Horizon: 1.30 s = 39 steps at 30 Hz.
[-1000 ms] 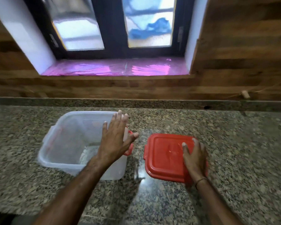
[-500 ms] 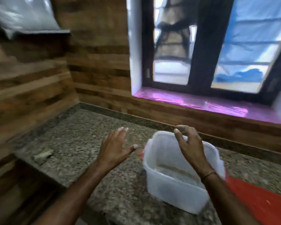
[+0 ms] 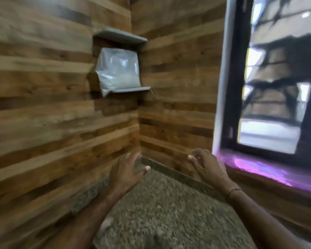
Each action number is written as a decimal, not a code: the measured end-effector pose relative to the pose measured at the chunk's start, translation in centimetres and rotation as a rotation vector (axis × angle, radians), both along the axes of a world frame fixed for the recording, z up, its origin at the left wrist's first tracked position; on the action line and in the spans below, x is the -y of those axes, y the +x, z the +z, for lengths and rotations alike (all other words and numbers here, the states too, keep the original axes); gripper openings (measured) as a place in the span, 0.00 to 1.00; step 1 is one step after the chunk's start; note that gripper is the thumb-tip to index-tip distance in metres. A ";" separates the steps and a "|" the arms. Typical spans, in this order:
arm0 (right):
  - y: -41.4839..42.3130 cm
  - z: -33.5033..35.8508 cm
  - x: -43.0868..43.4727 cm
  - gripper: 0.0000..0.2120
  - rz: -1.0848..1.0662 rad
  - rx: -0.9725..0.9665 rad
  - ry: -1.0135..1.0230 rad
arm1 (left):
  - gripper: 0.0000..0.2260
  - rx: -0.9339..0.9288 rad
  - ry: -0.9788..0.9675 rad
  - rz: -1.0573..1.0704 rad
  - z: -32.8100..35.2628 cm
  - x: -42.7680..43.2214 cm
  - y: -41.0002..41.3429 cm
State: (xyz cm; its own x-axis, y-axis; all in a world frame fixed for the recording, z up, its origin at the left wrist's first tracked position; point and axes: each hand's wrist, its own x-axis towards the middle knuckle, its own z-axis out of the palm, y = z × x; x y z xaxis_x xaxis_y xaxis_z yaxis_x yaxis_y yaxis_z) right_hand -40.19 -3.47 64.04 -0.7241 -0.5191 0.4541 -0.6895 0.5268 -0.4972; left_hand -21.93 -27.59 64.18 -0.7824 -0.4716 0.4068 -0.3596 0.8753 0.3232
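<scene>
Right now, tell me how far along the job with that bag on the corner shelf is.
Done: nothing fetched yet; the view only faces the corner. In hand: left grip and right grip hover empty, fingers loose, above the granite counter. Left: the plastic bag of white contents sits untouched on the lower shelf; it likely needs reaching, lifting and bringing down.

light: daylight through the window (image 3: pixel 269 105) at the right of the frame; interior fairly dim, warm-toned.
glare: panes blown out to white in patches; magenta sheen on the sill (image 3: pixel 258 168), lower right.
shadow: soft, beneath the corner shelves (image 3: pixel 120 35) and beside the plastic bag (image 3: pixel 118 69), upper centre.
blur: motion smear throughout, heaviest on the wood wall (image 3: pixel 34 105) at left and the granite counter (image 3: pixel 169 212) at bottom; left hand (image 3: pixel 126 175) and right hand (image 3: pixel 210 169) soft-edged.
distortion: window frame bends toward the right edge.
</scene>
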 end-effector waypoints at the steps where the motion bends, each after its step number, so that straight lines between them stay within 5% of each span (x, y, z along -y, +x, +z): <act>1: -0.9 1.4 1.9 0.16 0.033 -0.011 -0.017 | 0.40 -0.050 -0.022 0.018 1.3 2.1 -0.6; 14: -11.0 21.4 24.4 0.15 0.153 -0.186 -0.052 | 0.29 -0.278 -0.189 0.207 22.7 18.5 -8.3; 24: -16.7 33.1 39.8 0.19 0.128 -0.290 -0.035 | 0.34 -0.328 -0.570 0.259 34.6 30.4 -17.3; 26: -20.0 35.8 48.4 0.23 0.051 -0.371 -0.029 | 0.34 -0.339 -0.587 0.285 37.6 37.9 -21.8; 39: -22.1 43.2 55.5 0.31 0.223 -0.466 0.073 | 0.06 -0.588 -0.215 0.072 42.4 42.7 -22.5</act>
State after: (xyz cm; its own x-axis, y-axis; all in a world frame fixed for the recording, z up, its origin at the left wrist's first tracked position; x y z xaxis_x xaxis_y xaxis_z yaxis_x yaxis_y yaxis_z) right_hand -62.34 -59.01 107.20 -0.3219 -0.6798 0.6590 -0.9282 0.3637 -0.0782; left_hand -44.47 -70.33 106.54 -0.3679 -0.3747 0.8510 -0.2358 0.9229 0.3044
